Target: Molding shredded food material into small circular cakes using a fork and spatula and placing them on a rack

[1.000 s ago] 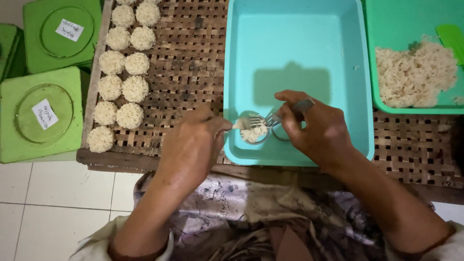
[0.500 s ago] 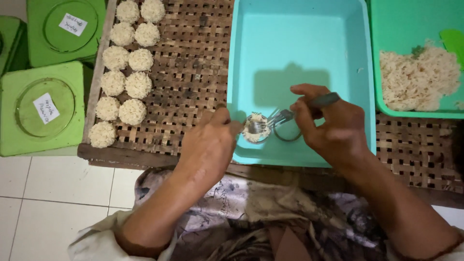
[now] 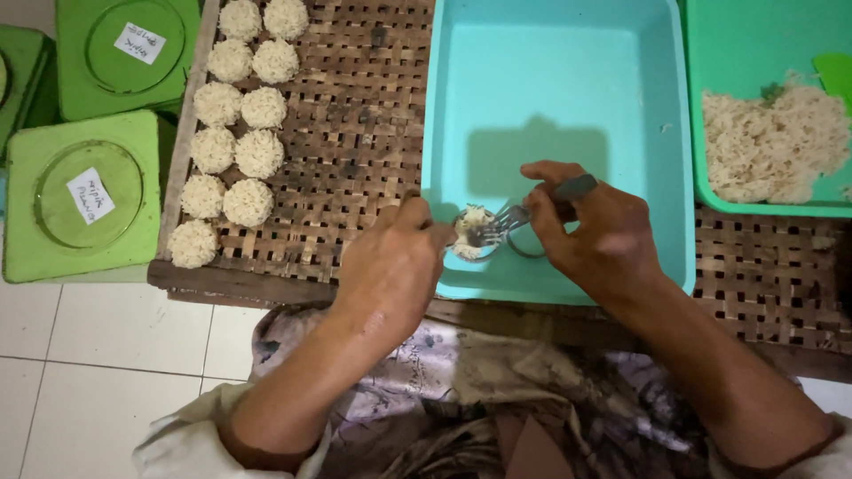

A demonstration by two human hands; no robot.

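- The left hand (image 3: 395, 266) was curled round a small round mould (image 3: 470, 235) packed with pale noodle strands, just inside the near left corner of the turquoise tub (image 3: 550, 80); the fingers were closed on its rim, though how firmly cannot be told.
- The right hand (image 3: 599, 235) pinched the handle of a metal fork (image 3: 501, 222) between thumb and fingers, tines touching the noodles in the mould, near the tub's front wall.
- The noodle portion looked light, soft and crumbly, likely to shed strands if squeezed; I judged it best supported by the mould's sides or from underneath, not by the loose top.
- A second ring (image 3: 528, 241) lay on the tub floor just right of the mould, partly hidden under the right hand.
- Most of the tub floor behind the hands was bare, so there was open room towards its far wall; the near wall stood close to both wrists.
- Left of the tub, finished noodle rounds (image 3: 235, 151) sat in two columns on the woven bamboo tray (image 3: 355, 133), with bare weave between them and the tub.
- Right of the tub, a green tub (image 3: 754, 35) held a loose noodle heap (image 3: 772, 146).
- Well left of the turquoise tub, green lidded containers (image 3: 84, 191) stood beyond the tray's edge.
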